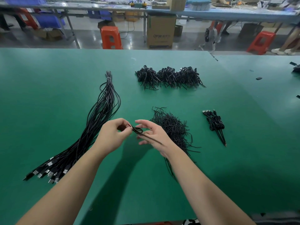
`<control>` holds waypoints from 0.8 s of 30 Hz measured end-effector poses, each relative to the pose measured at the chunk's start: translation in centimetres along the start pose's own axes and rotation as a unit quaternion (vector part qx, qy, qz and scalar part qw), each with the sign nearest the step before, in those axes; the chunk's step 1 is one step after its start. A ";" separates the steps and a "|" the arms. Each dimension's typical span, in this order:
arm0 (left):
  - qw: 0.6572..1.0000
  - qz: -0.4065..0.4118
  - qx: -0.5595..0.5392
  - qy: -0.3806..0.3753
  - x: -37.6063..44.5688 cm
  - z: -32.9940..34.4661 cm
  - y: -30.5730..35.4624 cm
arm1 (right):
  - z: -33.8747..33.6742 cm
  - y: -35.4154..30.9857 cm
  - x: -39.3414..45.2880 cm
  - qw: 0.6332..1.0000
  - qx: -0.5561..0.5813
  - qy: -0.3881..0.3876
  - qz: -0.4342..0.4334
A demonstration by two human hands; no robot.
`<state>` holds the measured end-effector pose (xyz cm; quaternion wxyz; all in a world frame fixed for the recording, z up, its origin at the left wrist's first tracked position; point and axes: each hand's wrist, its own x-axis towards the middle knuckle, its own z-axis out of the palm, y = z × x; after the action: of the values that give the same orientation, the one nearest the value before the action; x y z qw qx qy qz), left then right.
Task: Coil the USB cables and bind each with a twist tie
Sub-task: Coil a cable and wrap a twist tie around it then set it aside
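Head view, hands (129, 133) mid-table (48, 70), cable piles (168, 77) around

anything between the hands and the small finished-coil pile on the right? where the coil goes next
Judging by this view, the loose twist tie heap lies on the green table between the hands and the finished coils. The left hand pinches the coil above the table, so it can pass over the heap.

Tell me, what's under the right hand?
Under the right hand lies a loose pile of black twist ties on the green table. The hand and forearm cover part of it.
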<state>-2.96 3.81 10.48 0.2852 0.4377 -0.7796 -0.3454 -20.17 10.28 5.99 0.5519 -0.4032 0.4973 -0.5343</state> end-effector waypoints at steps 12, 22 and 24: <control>0.998 0.062 0.017 -0.007 -0.4 0.3 0.5 | 0.5 -0.2 -0.1 0.995 -0.081 0.045 -0.044; 0.960 0.222 0.169 0.016 -1.0 0.1 0.8 | 0.3 -0.9 -0.5 0.997 0.075 -0.017 0.015; 0.992 0.110 0.065 0.017 -0.8 0.2 0.7 | 0.2 -1.1 -0.6 0.995 0.088 -0.038 -0.002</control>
<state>-3.08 4.83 10.87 0.3058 0.3732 -0.8385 -0.2532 -20.12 10.76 7.13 0.6024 -0.3744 0.4264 -0.5613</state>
